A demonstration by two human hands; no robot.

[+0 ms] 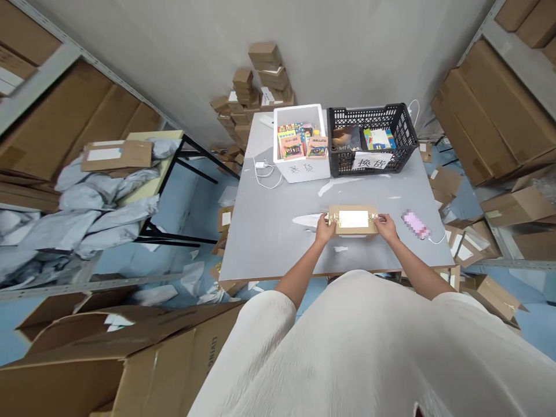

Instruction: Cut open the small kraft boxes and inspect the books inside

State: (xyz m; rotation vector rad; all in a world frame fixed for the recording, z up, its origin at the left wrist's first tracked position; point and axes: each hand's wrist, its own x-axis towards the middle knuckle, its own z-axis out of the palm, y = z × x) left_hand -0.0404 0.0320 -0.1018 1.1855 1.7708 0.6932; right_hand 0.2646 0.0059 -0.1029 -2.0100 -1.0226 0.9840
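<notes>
Left hand [325,229], right hand [386,227] clamped on cardboard box [353,219], left and right ends; probably light, stiff, tape [372,219] maybe slippery; ends seem best hold.

The large cardboard box [174,362] at lower left reads "LIVING", printed sideways along its flap. A paper sign [372,161] on the front of the black crate [336,164] carries the handwritten characters "换货". Two handwritten characters mark the front of the white box [319,172]; the second reads "货", the first is unclear. Inside the crate, a dark book [346,136] shows "什么" in its title. The colourful books [292,146] in the white box bear titles too small to read. On the parcel [354,230], any print on the white label [353,218] is illegible.
</notes>
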